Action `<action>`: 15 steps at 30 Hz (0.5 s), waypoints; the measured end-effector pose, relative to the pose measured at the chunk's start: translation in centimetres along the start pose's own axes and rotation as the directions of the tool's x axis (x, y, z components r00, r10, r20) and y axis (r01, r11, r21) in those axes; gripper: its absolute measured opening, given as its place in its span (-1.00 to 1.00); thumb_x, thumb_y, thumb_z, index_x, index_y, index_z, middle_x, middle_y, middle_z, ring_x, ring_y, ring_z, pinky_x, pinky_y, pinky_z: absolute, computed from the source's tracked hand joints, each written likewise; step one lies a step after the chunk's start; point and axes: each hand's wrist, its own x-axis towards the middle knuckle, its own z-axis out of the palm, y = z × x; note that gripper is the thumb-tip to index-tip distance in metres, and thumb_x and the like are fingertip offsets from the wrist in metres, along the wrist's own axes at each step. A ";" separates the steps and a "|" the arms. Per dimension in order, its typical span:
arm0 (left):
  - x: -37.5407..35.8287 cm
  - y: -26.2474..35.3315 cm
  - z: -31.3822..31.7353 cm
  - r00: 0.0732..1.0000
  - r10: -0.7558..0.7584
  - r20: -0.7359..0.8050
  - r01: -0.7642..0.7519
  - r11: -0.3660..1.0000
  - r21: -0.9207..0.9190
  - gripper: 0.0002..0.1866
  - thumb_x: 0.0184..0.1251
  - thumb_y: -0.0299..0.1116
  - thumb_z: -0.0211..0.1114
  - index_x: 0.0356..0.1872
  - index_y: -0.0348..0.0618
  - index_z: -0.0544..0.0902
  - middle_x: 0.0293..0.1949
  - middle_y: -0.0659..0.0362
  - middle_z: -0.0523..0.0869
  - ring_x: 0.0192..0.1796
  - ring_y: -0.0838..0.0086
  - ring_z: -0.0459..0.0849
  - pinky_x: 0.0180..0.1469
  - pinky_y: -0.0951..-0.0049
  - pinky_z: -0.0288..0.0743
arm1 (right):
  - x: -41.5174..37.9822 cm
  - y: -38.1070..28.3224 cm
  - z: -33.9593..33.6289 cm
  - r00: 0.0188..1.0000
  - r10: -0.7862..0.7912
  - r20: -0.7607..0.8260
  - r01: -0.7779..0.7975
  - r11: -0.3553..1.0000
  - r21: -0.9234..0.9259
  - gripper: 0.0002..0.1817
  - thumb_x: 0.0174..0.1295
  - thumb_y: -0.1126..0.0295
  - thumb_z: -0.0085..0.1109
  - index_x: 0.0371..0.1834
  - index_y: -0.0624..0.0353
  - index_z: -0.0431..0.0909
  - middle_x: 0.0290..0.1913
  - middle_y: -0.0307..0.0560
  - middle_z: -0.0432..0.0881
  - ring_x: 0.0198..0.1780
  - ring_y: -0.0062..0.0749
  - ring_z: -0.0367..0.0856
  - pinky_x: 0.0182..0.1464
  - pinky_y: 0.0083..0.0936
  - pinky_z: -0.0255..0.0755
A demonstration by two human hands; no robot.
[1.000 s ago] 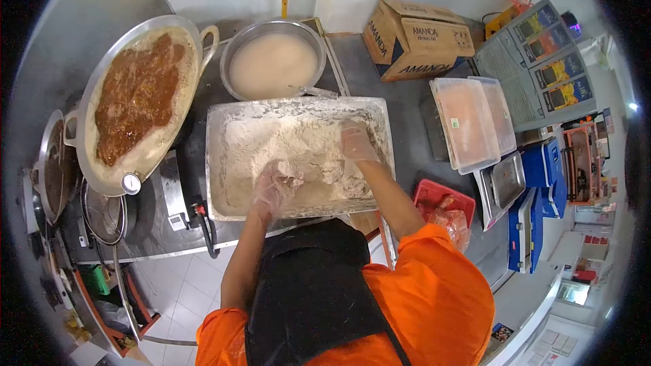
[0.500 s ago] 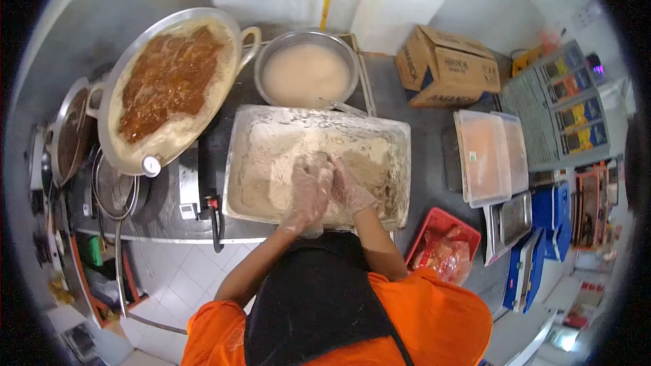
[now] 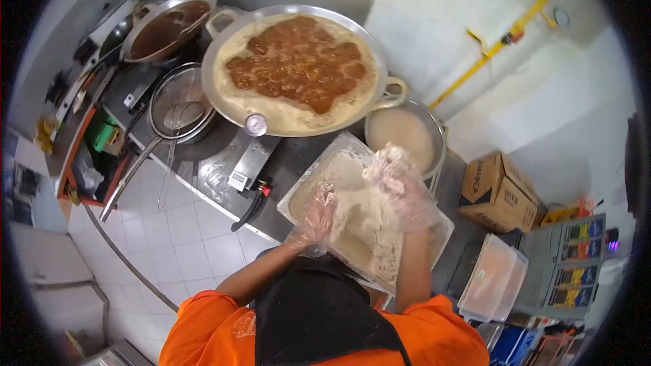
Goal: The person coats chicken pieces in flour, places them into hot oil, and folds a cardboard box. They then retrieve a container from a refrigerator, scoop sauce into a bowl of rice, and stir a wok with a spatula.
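Observation:
My right hand [image 3: 412,205], in a clear plastic glove, is raised over the far right part of a metal tray [image 3: 444,234] of pale flour [image 3: 359,220]. Its fingers are closed around a lumpy flour-coated piece of food [image 3: 390,166]; what lies under the coating is hidden. Over the tray's left side is my left hand [image 3: 315,217], also gloved, its floury fingers loosely extended and nothing visible in them. Beyond the tray a wide pan [image 3: 268,120] holds bubbling brown frying oil with pale foam around it. A bowl of cloudy pale liquid [image 3: 400,137] stands just behind my right hand.
A round thermometer [image 3: 255,124] sits on the pan's near rim. Left are a long-handled strainer [image 3: 180,105] and a second pan [image 3: 169,30]. A cardboard box [image 3: 502,193] and lidded plastic containers [image 3: 494,278] stand right. A yellow pipe [image 3: 502,44] runs along the wall.
My view has turned left toward the frying pan. The hands, together in the flour before, are now apart; the right one has lifted a flour-coated piece up from the tray.

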 end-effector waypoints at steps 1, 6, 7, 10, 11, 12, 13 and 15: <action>-0.3 -0.4 0.0 1.000 -0.004 -0.013 0.005 0.995 0.098 -0.54 0.31 -0.59 0.03 0.24 -0.52 0.32 0.12 -0.36 0.50 0.09 -0.03 0.59 0.11 0.07 0.49 | 1.8 -7.9 5.1 0.966 0.260 0.006 -0.250 0.924 0.289 -0.43 0.10 0.59 0.26 0.22 0.19 0.33 -0.11 -0.02 0.62 -0.13 -0.42 0.64 -0.24 -0.50 0.58; -4.6 0.2 6.3 0.972 -0.201 0.125 0.234 0.893 -0.384 -0.55 0.38 -0.45 -0.01 0.22 -0.53 0.34 0.08 -0.53 0.47 0.00 -0.27 0.60 0.04 -0.03 0.53 | 10.7 -15.3 15.7 0.891 -0.076 0.447 0.117 0.991 -0.064 -0.35 -0.03 0.55 0.42 0.14 0.42 0.31 -0.23 -0.10 0.58 -0.21 -0.43 0.62 -0.24 -0.54 0.51; -4.6 0.1 4.8 0.990 -0.019 0.139 0.025 0.999 -0.044 -0.54 0.39 -0.41 -0.03 0.21 -0.55 0.34 0.10 -0.54 0.45 0.08 -0.28 0.54 0.10 -0.07 0.48 | 13.0 -14.4 18.1 0.868 -0.131 0.479 0.221 0.966 -0.137 -0.42 -0.05 0.48 0.47 0.04 0.38 0.37 -0.32 -0.13 0.55 -0.28 -0.49 0.57 -0.26 -0.61 0.46; -2.6 -0.3 0.6 0.969 0.083 0.235 -0.094 0.995 0.038 -0.52 0.42 -0.34 -0.06 0.20 -0.58 0.34 0.13 -0.52 0.42 0.20 -0.27 0.45 0.21 -0.09 0.38 | 17.3 -13.2 25.0 0.668 -0.042 0.743 0.380 0.878 -0.292 -0.36 -0.02 0.41 0.38 0.17 0.23 0.34 -0.14 -0.20 0.55 -0.03 -0.48 0.56 -0.01 -0.53 0.46; -2.1 -0.4 0.0 0.964 0.041 0.264 0.020 0.974 -0.225 -0.51 0.43 -0.32 -0.08 0.19 -0.60 0.33 0.15 -0.50 0.40 0.24 -0.25 0.41 0.25 -0.08 0.34 | 17.3 -14.0 27.5 0.554 -0.039 0.832 0.645 0.652 -0.399 -0.41 0.05 0.36 0.30 0.18 0.21 0.33 -0.12 -0.23 0.57 0.02 -0.55 0.54 0.04 -0.56 0.43; -1.8 -0.4 0.1 0.964 0.035 0.264 0.024 0.976 -0.216 -0.51 0.43 -0.32 -0.08 0.19 -0.60 0.33 0.15 -0.50 0.40 0.24 -0.25 0.41 0.25 -0.08 0.34 | 20.9 -10.6 29.6 0.331 -0.034 0.943 0.750 0.616 -0.241 -0.49 0.02 0.30 0.28 0.06 0.23 0.46 -0.04 -0.14 0.60 0.05 -0.47 0.56 0.07 -0.53 0.43; -1.8 -0.1 0.3 0.962 -0.089 0.257 0.175 0.925 -0.336 -0.51 0.45 -0.32 -0.11 0.19 -0.60 0.34 0.16 -0.48 0.40 0.25 -0.22 0.40 0.28 -0.03 0.30 | 20.8 -11.0 32.3 0.356 0.069 0.932 0.856 0.375 -0.355 -0.52 -0.03 0.28 0.30 -0.01 0.24 0.51 -0.03 -0.04 0.61 0.04 -0.36 0.59 0.07 -0.48 0.45; -2.2 0.4 1.6 0.941 -0.210 0.264 0.312 0.840 -0.444 -0.52 0.47 -0.31 -0.13 0.19 -0.59 0.34 0.17 -0.45 0.41 0.25 -0.20 0.38 0.32 0.01 0.26 | 21.0 -10.5 36.2 0.402 0.153 0.903 0.903 0.100 -0.419 -0.54 -0.07 0.27 0.31 -0.07 0.26 0.57 -0.02 0.07 0.62 0.03 -0.25 0.61 0.07 -0.43 0.47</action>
